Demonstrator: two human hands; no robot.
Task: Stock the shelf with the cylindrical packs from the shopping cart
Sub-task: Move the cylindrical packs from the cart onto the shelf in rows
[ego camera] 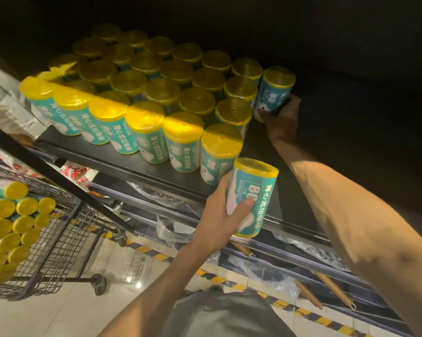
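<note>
Head view, looking down and forward: nearest is the left hand [225, 210], fingers and thumb wrapped round a cylindrical pack [252, 198] held upright just off the front edge of the shelf [141, 164]. It seems to be held ready there as the next one to go up, label facing out like those already stocked. The pack is a tight roll in glossy film, teal and white on the body with a yellow band at each end, so it looks firm enough to grip round the middle without crushing.

To the left and lower, the shopping cart [66, 239] of thin grey wire holds more packs [13, 229] lying on their sides, yellow round ends stacked towards the camera. Below the shelf, crinkled clear plastic wrap [173, 227] lies on a lower level, and the floor carries a yellow-and-black striped strip [309, 317].

On the dark, flat shelf the stocked packs [156, 98] stand on end in close diagonal rows, touching their neighbours, which likely keeps them from tipping. Their tops are flat yellow discs with a slightly wrinkled film.

Farthest, at the right end of the back rows, the right hand [281, 117] reaches deep and grips the base of another pack [274, 93], which leans a little beside the last row. I judge it is being set into the open gap there. Its fingers are curled on the pack's lower edge, though shadow hides the detail.
</note>
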